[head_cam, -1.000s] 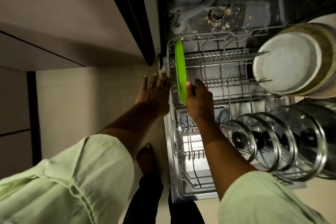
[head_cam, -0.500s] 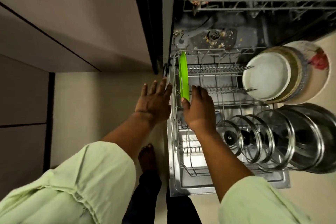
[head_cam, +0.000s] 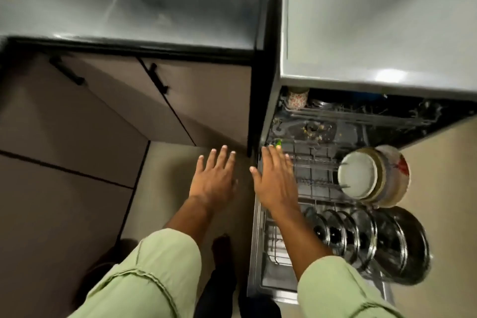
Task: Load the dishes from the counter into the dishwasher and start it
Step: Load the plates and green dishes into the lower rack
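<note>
The dishwasher's lower rack (head_cam: pixel 313 190) is pulled out over the floor. Plates (head_cam: pixel 361 175) stand on edge at its right side, and several glass lids (head_cam: pixel 361 237) stand in a row nearer to me. A green plate (head_cam: pixel 278 142) stands at the rack's left edge; only its far tip shows past my fingers. My right hand (head_cam: pixel 275 178) hovers over that edge with fingers straight, holding nothing. My left hand (head_cam: pixel 215 178) is spread flat over the floor, left of the rack, also empty.
The dishwasher's grey top (head_cam: pixel 387 20) and a dark counter (head_cam: pixel 129 0) fill the upper view. Cabinet doors with black handles (head_cam: pixel 158 77) stand at left. A patterned cup (head_cam: pixel 298 98) sits in the upper rack. My foot (head_cam: pixel 222 248) stands on the floor beside the rack.
My right hand has let go of the green plate and now hovers flat above it. Both hands rose, and the view pulled up and back from the rack.
</note>
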`<state>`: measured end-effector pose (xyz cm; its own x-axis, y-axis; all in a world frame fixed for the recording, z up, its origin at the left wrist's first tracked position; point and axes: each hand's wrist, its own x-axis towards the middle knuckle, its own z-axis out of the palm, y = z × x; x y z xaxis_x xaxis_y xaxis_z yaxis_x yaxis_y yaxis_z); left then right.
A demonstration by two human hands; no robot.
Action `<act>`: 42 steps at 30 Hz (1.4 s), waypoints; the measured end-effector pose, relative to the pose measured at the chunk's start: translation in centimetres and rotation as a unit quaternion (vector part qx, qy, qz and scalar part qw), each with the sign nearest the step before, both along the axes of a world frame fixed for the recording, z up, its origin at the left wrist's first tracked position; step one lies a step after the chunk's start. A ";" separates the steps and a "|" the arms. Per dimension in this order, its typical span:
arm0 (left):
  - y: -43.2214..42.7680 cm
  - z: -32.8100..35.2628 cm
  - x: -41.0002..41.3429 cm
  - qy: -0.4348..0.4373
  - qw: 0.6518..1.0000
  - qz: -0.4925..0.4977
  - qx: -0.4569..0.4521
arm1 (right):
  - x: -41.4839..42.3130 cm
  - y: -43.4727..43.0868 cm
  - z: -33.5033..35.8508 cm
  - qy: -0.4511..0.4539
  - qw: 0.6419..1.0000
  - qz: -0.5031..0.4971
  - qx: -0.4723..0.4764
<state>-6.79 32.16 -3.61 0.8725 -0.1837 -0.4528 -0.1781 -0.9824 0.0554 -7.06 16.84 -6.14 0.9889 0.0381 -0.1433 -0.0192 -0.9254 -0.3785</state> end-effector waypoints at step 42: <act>53.7 23.5 -0.1 -0.241 0.900 0.363 0.026 | 11.4 53.2 26.0 -0.325 0.869 0.374 0.001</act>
